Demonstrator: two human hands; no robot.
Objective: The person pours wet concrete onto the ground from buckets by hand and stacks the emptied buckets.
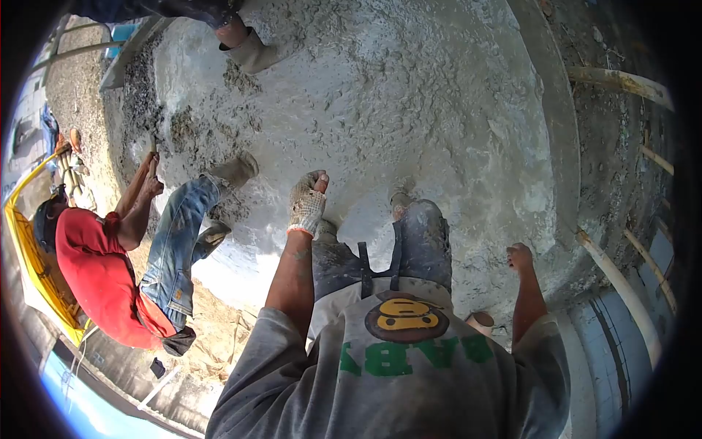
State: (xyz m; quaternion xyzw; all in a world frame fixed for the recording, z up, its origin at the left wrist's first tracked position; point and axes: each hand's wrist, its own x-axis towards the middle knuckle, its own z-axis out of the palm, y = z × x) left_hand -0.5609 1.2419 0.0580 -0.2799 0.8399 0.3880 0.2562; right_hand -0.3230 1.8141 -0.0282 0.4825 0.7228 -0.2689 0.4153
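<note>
Wet concrete [409, 110] is covering the frame's upper centre; gloved left hand [308, 199] is hovering mid-frame above it, grip balling into a fist. Right hand [520, 257] is hanging lower right, grip closure: cannot tell. Red-shirted co-worker [95, 271] is bending at left.

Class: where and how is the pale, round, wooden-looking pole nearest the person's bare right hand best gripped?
Probably around the shaft of the pale, round, wooden-looking pole, just behind its end nearest the bare right hand, coming from the person's side. It is long and slender, so a palm could likely wrap it, and that end slants toward the hand.
</note>
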